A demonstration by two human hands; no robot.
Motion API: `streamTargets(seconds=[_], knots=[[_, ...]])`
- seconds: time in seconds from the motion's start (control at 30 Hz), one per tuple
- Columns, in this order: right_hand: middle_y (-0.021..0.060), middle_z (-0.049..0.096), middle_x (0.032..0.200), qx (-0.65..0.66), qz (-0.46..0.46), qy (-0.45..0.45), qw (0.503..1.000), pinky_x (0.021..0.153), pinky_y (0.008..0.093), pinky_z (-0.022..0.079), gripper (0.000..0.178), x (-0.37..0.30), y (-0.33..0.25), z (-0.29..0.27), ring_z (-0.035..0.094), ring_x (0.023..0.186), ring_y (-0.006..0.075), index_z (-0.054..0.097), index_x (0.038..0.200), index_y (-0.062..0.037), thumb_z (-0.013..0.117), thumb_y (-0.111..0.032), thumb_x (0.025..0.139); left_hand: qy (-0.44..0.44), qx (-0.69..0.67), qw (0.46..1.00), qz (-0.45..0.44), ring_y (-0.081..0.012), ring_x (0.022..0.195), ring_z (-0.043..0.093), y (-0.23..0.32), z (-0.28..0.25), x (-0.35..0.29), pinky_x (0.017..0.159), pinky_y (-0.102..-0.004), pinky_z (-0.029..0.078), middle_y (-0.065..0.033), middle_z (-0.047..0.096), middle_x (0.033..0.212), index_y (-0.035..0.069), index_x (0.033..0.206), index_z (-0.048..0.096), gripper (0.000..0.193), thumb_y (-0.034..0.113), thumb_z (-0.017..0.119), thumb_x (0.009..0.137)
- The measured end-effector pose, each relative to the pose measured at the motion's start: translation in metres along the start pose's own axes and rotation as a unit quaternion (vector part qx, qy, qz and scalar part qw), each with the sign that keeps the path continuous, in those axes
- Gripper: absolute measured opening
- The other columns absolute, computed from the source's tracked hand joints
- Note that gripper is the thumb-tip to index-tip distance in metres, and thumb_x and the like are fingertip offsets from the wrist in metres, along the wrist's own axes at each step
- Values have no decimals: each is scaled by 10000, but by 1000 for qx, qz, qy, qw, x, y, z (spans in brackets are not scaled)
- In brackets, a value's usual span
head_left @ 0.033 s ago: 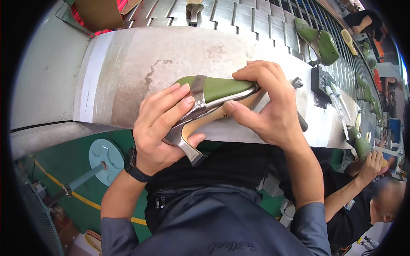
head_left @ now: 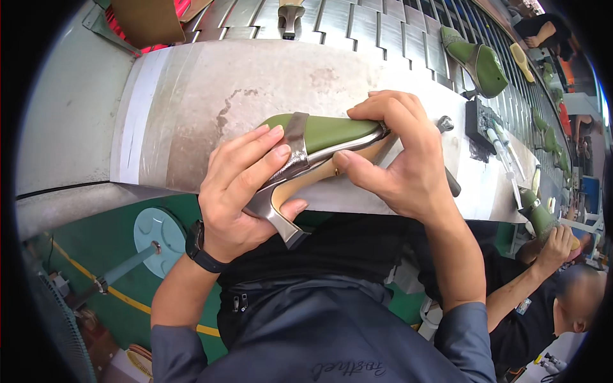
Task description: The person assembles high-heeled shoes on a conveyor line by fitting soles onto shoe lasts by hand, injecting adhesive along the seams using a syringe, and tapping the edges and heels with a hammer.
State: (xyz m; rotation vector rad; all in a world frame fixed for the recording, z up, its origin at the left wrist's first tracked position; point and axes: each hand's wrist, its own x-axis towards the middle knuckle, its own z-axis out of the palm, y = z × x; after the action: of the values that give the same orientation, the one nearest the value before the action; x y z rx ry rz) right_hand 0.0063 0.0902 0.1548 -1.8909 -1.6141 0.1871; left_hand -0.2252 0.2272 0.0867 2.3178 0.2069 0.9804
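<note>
A high-heeled sandal (head_left: 295, 137) with metallic pewter straps sits on a green shoe last (head_left: 333, 133). It is held on its side above the near edge of the workbench, toe to the right. My left hand (head_left: 235, 182) wraps round its rear, fingers over the strap and thumb beside the silvery heel (head_left: 287, 231), which points down toward me. At the toe end my right hand (head_left: 408, 156) grips it, fingertips on the far upper side and thumb against the near sole edge. The palms hide parts of the sandal.
Behind the pale workbench (head_left: 191, 83) runs a metal slat conveyor (head_left: 364, 29) bearing another green-lasted shoe (head_left: 488, 70). Right of my hands are a dark block (head_left: 479, 121), brushes (head_left: 504, 153) and a hammer-like tool (head_left: 445, 123). A co-worker's hand (head_left: 554, 252) holds a shoe; a blue stool (head_left: 163, 239) stands lower left.
</note>
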Motion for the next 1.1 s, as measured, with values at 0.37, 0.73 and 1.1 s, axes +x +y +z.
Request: streamTargets(seconds=[0.37, 0.73, 1.1], knots=[[20, 771, 1165, -78, -144, -31, 986, 1118, 595, 430, 679, 14, -6, 11, 709, 1056, 257, 784, 1242, -131, 906, -473, 668, 24, 1, 1000, -15, -402, 1228, 693, 5, 5, 6, 1033, -467, 539, -193, 725, 1329, 38, 1296, 715, 616, 266, 942, 771], [54, 777, 1164, -105, -156, -18, 982, 1111, 559, 431, 589, 7, -12, 18, 723, 984, 240, 795, 1193, -113, 894, -451, 721, 22, 10, 1000, 13, -428, 1226, 694, -4, 7, -5, 1007, -509, 545, -216, 715, 1335, 20, 1304, 676, 568, 277, 907, 853], [77, 800, 1140, -99, -110, -72, 986, 1119, 581, 456, 595, 18, -24, 9, 738, 1005, 255, 815, 1157, -88, 943, -392, 662, 16, 32, 999, 5, -405, 1237, 693, -2, 7, -9, 1055, -519, 497, -186, 714, 1351, 54, 1323, 662, 544, 280, 886, 881]])
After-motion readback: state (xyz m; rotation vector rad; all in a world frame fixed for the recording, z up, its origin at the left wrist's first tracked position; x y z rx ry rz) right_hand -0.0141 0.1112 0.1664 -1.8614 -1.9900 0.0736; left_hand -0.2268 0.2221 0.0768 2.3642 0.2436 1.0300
